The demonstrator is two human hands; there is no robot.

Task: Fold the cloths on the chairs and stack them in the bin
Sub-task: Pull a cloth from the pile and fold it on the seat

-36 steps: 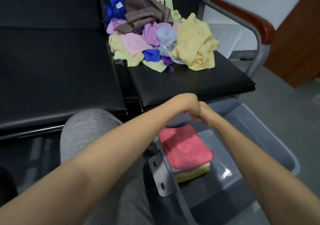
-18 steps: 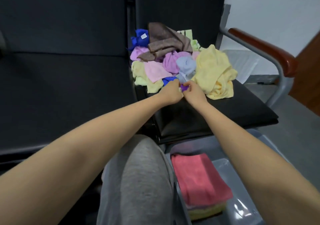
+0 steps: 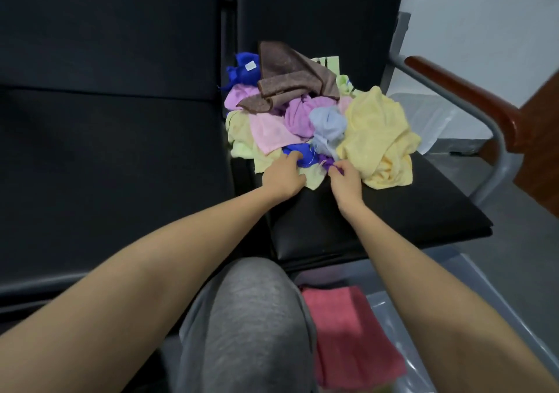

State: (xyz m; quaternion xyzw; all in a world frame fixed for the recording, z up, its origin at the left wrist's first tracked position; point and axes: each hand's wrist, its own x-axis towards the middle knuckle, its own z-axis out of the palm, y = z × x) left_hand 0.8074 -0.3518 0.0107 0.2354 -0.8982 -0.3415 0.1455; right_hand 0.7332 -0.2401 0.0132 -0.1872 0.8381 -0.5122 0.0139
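Observation:
A heap of crumpled cloths (image 3: 305, 114) lies on the right black chair seat (image 3: 393, 211): brown, pink, lilac, pale blue, yellow and green ones. At its front edge my left hand (image 3: 282, 178) reaches onto a bright blue cloth (image 3: 298, 154), fingers curled into it. My right hand (image 3: 344, 178) pinches a small purple cloth (image 3: 326, 161) beside it. Below, a grey bin (image 3: 472, 277) holds a folded red cloth (image 3: 348, 332) on top of a stack.
A second black seat (image 3: 106, 165) stretches to the left. The chair's metal frame with a wooden armrest (image 3: 472, 96) stands at right. My grey-trousered knee (image 3: 251, 317) sits between the seats and the bin. Grey floor lies beyond the bin.
Both hands rose from the bin to the cloth heap, then spread apart; the left now digs into the blue cloth and the right pinches the purple one.

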